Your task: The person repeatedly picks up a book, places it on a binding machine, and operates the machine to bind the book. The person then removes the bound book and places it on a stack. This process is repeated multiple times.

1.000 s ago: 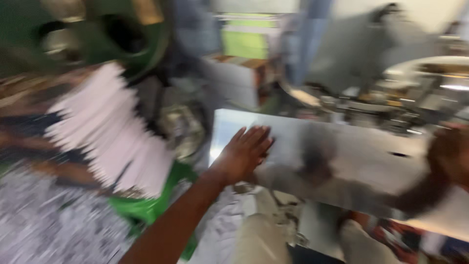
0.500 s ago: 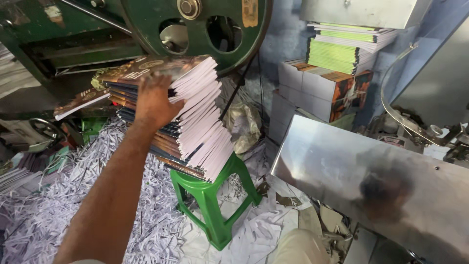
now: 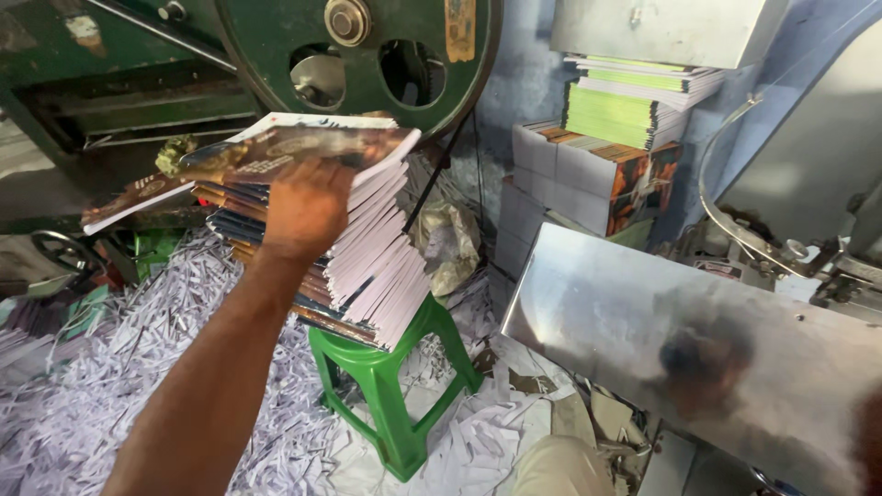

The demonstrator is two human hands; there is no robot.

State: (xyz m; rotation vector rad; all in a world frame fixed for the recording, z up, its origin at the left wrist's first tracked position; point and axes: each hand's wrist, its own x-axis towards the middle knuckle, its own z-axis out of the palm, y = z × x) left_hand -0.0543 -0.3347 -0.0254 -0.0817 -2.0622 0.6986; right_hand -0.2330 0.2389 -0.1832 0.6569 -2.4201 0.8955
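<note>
My left hand (image 3: 303, 207) reaches out over a tall, leaning stack of booklets (image 3: 367, 266) with white page edges and dark brown covers. Its fingers curl around the top few booklets (image 3: 303, 147), which sit tilted above the rest. The stack rests on a green plastic stool (image 3: 390, 404). Only a dark sliver of my right hand (image 3: 871, 441) shows at the right edge, beside a shiny metal plate (image 3: 625, 321); its fingers are out of sight.
White paper shreds (image 3: 110, 367) cover the floor around the stool. A green machine with a large wheel (image 3: 367, 46) stands behind the stack. More bundled booklets (image 3: 606, 165) are piled at the back wall. Metal machine parts (image 3: 790, 248) sit at the right.
My left hand swung from the metal plate to the booklet stack and closed over its top. The view turned left and steadied. My right hand slid out toward the right edge.
</note>
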